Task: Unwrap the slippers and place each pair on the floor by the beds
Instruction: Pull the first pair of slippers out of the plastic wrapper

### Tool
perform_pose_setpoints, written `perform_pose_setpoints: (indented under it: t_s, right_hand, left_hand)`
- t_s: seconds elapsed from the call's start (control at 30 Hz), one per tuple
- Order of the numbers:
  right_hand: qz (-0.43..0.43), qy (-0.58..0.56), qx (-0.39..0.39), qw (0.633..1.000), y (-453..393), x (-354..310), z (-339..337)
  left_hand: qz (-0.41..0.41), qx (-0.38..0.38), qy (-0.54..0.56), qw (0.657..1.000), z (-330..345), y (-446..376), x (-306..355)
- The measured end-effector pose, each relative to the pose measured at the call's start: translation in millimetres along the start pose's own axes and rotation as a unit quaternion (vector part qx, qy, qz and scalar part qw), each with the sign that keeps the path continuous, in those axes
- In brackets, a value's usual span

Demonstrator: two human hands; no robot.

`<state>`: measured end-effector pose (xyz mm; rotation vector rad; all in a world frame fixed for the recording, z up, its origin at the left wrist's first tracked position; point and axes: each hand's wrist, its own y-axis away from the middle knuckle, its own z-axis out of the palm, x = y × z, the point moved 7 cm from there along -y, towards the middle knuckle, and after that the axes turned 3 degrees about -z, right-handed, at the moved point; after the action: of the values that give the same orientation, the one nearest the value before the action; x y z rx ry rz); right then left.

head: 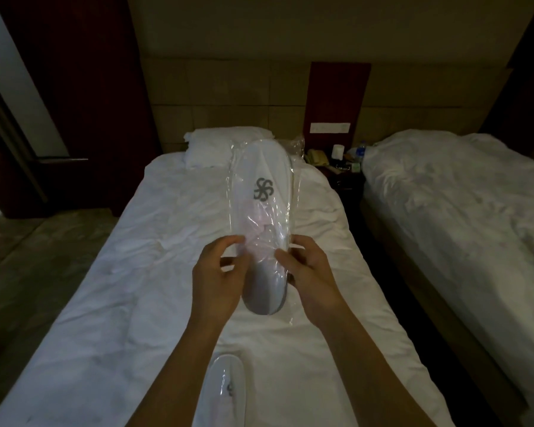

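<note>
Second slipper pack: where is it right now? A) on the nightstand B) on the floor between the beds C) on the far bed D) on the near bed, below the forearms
D: the second pack lies on the near bed, below the forearms, while the left hand and right hand hold the other pack up.

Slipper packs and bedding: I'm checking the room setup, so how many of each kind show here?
Wrapped slipper packs: 2, one held, one lying on the near bed
Beds: 2, near, far
Pillows: 1
Total: 5
</note>
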<state>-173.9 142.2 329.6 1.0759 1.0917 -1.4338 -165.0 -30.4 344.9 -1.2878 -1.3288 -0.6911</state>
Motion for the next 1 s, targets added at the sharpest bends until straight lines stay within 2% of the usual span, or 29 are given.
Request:
perform_pose_setpoints:
  t_s: [0.13, 0.3, 0.4, 0.47, 0.53, 0.67, 0.77, 0.9, 1.0]
  right_hand:
    - [-0.045, -0.006, -0.008, 0.999, 2.0, -23.3, 12.5]
    - [-0.077, 0.023, -0.016, 0.997, 3.1, -38.6, 26.2]
    - [-0.078, 0.034, -0.039, 0.996, 5.1, -40.2, 32.1]
    - [-0.083, 0.008, -0.059, 0.995, 7.9, -40.5, 37.8]
    - [-0.089, -0.016, -0.069, 0.994, 10.1, -39.1, 41.9]
    - [-0.076, -0.009, -0.055, 0.996, 8.9, -34.0, 39.7]
    - [-0.078, 0.028, -0.055, 0.995, 6.5, -34.3, 39.8]
    - [-0.130, 0.113, -0.062, 0.983, 5.8, -41.1, 40.6]
    - [-0.188, 0.215, -0.059, 0.957, 9.6, -43.7, 43.1]
  left_hand:
    - [0.038, -0.018, 0.005, 0.999, 6.8, 3.3, 18.2]
    - [0.026, -0.048, 0.033, 0.998, 11.4, 1.1, 24.4]
    - [0.008, -0.113, 0.094, 0.989, 15.7, 1.2, 21.5]
    - [-0.026, -0.179, 0.178, 0.967, 20.9, 3.5, 18.4]
    - [-0.045, -0.208, 0.225, 0.951, 22.6, 3.5, 17.5]
    - [-0.035, -0.160, 0.191, 0.968, 21.3, -3.7, 16.6]
    - [-0.072, -0.123, 0.207, 0.968, 19.6, -8.4, 4.4]
    - [-0.126, -0.127, 0.248, 0.952, 14.5, -12.6, -8.2]
    - [-0.145, -0.132, 0.258, 0.946, 12.4, -16.7, -10.3]
